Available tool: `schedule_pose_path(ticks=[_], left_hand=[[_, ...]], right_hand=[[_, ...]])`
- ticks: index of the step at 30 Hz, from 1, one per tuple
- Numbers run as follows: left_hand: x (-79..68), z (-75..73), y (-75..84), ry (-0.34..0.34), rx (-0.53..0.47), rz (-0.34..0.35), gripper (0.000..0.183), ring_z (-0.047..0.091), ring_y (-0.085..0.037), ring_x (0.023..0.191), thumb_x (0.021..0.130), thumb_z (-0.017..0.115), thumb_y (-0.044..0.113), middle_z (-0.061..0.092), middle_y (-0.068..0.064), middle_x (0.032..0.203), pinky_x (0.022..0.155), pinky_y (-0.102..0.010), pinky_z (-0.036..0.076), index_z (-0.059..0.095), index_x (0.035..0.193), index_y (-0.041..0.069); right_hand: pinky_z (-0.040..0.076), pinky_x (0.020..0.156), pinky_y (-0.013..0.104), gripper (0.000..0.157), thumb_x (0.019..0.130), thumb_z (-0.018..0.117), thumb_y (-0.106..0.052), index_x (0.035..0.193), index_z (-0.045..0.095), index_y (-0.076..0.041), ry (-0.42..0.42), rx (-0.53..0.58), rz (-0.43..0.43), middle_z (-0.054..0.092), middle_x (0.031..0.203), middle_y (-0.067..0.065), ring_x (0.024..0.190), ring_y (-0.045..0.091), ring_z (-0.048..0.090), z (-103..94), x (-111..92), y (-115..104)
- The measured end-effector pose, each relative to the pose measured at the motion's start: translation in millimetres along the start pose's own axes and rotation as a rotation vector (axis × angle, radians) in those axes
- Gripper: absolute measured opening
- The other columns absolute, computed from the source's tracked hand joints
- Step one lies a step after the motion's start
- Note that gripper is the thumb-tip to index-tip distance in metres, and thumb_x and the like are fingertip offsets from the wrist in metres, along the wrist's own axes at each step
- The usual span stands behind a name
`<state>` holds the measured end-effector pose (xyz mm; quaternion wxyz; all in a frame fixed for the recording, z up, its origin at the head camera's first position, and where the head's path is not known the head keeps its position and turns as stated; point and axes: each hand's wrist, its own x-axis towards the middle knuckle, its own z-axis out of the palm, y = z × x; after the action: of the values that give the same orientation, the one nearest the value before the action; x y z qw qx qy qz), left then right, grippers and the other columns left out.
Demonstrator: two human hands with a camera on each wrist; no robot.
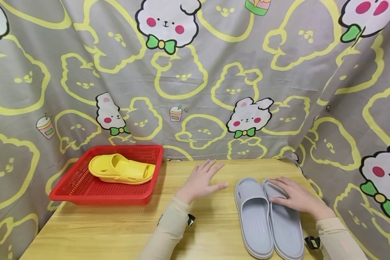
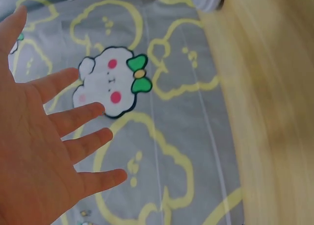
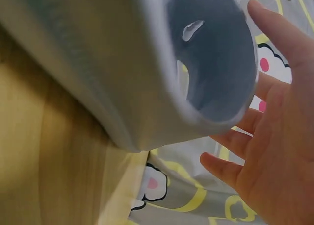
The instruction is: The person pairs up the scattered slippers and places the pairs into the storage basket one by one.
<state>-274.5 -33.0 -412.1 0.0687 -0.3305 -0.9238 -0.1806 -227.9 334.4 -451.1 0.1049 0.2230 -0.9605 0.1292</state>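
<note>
Two grey slippers lie side by side on the right part of the table, toes toward the back: the left slipper [image 1: 255,220] and the right slipper [image 1: 286,227]. My right hand [image 1: 295,195] lies over the strap of the right slipper, partly hiding it. In the right wrist view, that hand [image 3: 279,151] has its fingers spread along the slipper's edge [image 3: 216,73], not curled round it. My left hand [image 1: 201,182] hovers above the middle of the table, holding nothing. The left wrist view shows this hand [image 2: 44,141] with spread fingers.
On the left stands a red plastic basket [image 1: 97,200] with yellow clog-style footwear [image 1: 125,170] inside. A wooden table [image 1: 107,231] bears everything. Grey patterned curtain [image 1: 195,141] hangs behind the table and along its sides.
</note>
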Motion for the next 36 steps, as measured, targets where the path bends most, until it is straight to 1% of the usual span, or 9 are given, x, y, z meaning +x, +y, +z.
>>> schedule_pose_path(ticks=[3, 6, 11, 15, 21, 28, 36], left_hand=[[4.2, 7.7, 4.4, -0.020, 0.008, 0.005, 0.074, 0.027, -0.031, 0.148, 0.090, 0.042, 0.072, 0.030, -0.005, 0.160, 0.115, -0.061, 0.025, 0.027, 0.153, 0.036], [8.6, 14.2, 9.6, -0.047, 0.009, 0.007, 0.074, 0.026, -0.031, 0.148, 0.090, 0.043, 0.071, 0.028, -0.003, 0.161, 0.116, -0.060, 0.024, 0.027, 0.153, 0.036], [15.4, 25.7, 18.5, -0.090, 0.005, 0.019, 0.074, 0.027, -0.030, 0.148, 0.090, 0.044, 0.070, 0.029, -0.002, 0.160, 0.117, -0.059, 0.025, 0.026, 0.153, 0.036], [19.5, 34.6, 25.4, -0.121, 0.014, 0.030, 0.073, 0.028, -0.029, 0.148, 0.090, 0.043, 0.071, 0.030, -0.001, 0.160, 0.116, -0.058, 0.026, 0.025, 0.153, 0.038], [23.3, 45.7, 37.2, -0.168, -0.006, 0.022, 0.074, 0.028, -0.026, 0.148, 0.090, 0.039, 0.073, 0.031, 0.000, 0.160, 0.117, -0.056, 0.027, 0.027, 0.153, 0.038], [32.1, 58.6, 47.9, -0.178, 0.007, 0.029, 0.076, 0.031, -0.025, 0.147, 0.088, 0.037, 0.077, 0.034, -0.001, 0.158, 0.116, -0.055, 0.030, 0.029, 0.152, 0.037], [45.2, 74.2, 56.7, -0.218, 0.003, 0.052, 0.076, 0.033, -0.025, 0.146, 0.088, 0.037, 0.077, 0.035, -0.001, 0.157, 0.113, -0.056, 0.033, 0.029, 0.152, 0.037]], right_hand=[[0.041, 0.098, 0.063, 0.066, 0.083, 0.071, -0.050, 0.136, 0.057, -0.012, 0.004, 0.008, -0.003, 0.058, 0.133, 0.018, 0.124, 0.047, 0.051, 1.1, 0.0, 2.2], [0.042, 0.097, 0.062, 0.066, 0.083, 0.070, -0.049, 0.136, 0.056, -0.011, -0.008, 0.021, 0.007, 0.057, 0.134, 0.019, 0.123, 0.045, 0.052, 1.8, 0.1, 4.1], [0.041, 0.096, 0.065, 0.067, 0.085, 0.068, -0.050, 0.138, 0.054, -0.011, -0.050, 0.060, 0.049, 0.053, 0.138, 0.024, 0.125, 0.049, 0.049, 3.2, -0.2, 6.6], [0.040, 0.096, 0.067, 0.068, 0.086, 0.068, -0.048, 0.140, 0.051, -0.010, -0.069, 0.102, 0.060, 0.050, 0.139, 0.028, 0.126, 0.053, 0.047, 6.0, 0.4, 9.3], [0.038, 0.096, 0.069, 0.069, 0.087, 0.067, -0.048, 0.142, 0.049, -0.009, -0.098, 0.145, 0.082, 0.049, 0.140, 0.030, 0.128, 0.055, 0.044, 8.3, 0.9, 12.0], [0.039, 0.095, 0.069, 0.069, 0.088, 0.065, -0.047, 0.143, 0.048, -0.009, -0.115, 0.164, 0.093, 0.048, 0.142, 0.028, 0.128, 0.054, 0.044, 9.3, 0.2, 12.7], [0.038, 0.094, 0.070, 0.068, 0.089, 0.065, -0.045, 0.143, 0.047, -0.009, -0.116, 0.183, 0.093, 0.048, 0.143, 0.027, 0.128, 0.054, 0.044, 10.1, -0.1, 12.3]])
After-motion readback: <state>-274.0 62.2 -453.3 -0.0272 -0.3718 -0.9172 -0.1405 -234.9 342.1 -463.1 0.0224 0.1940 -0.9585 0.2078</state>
